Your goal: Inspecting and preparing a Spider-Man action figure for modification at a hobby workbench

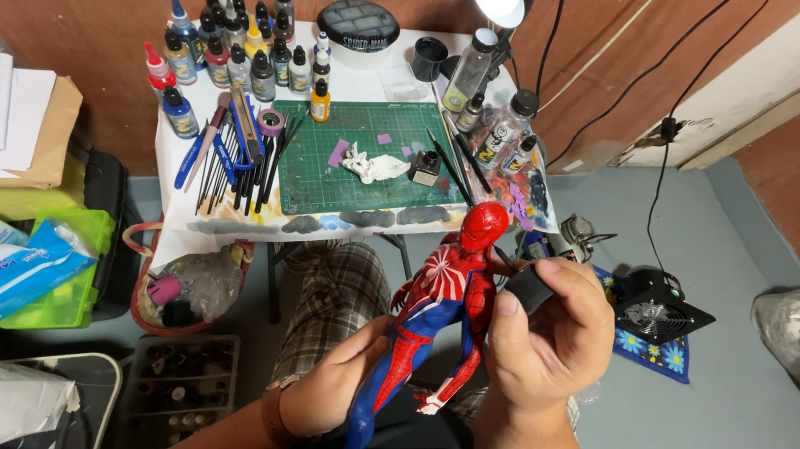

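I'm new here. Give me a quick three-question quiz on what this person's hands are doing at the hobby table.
1. True or false: the left hand grips the figure's legs.
2. What does the right hand pinch? A) paint bottle B) small black block C) brush
3. What colour is the cutting mat?

Key:
1. True; it holds the red-and-blue action figure low down.
2. B, the small black block, beside the figure's shoulder.
3. Green.

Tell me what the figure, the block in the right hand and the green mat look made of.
The figure looks like moulded plastic, glossy: light glints on its red head and blue legs. The black block in the right hand seems matt, perhaps foam or rubber; no shine, but hard to say. The green mat looks like dull, flexible vinyl or rubber, lying flat with a printed grid.
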